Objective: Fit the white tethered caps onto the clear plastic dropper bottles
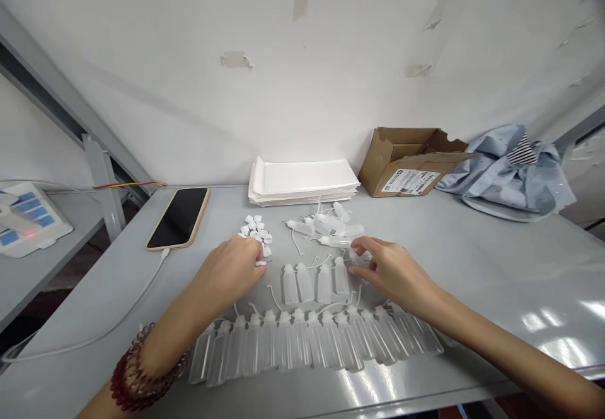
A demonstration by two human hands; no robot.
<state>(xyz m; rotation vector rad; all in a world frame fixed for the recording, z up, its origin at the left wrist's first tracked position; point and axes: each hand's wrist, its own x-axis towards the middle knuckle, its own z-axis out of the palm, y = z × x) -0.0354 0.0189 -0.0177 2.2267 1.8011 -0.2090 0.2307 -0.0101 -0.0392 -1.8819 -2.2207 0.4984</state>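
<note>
my left hand pinches a small white cap — my right hand grips a clear bottle above the bottle row.

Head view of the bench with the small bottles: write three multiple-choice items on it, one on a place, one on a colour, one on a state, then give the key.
1. Where does the phone lie?
A. left of the white caps
B. inside the cardboard box
C. on the stack of white trays

2. What colour is the beaded bracelet on the left wrist?
A. green
B. dark red
C. yellow

3. How does the cardboard box stand?
A. taped shut
B. crushed flat
C. open, flaps up

Key: 1 A, the phone lies on the grey table left of the cap pile. 2 B, the beads look dark red. 3 C, its flaps stand open near the wall, beside the blue cloth.
</note>
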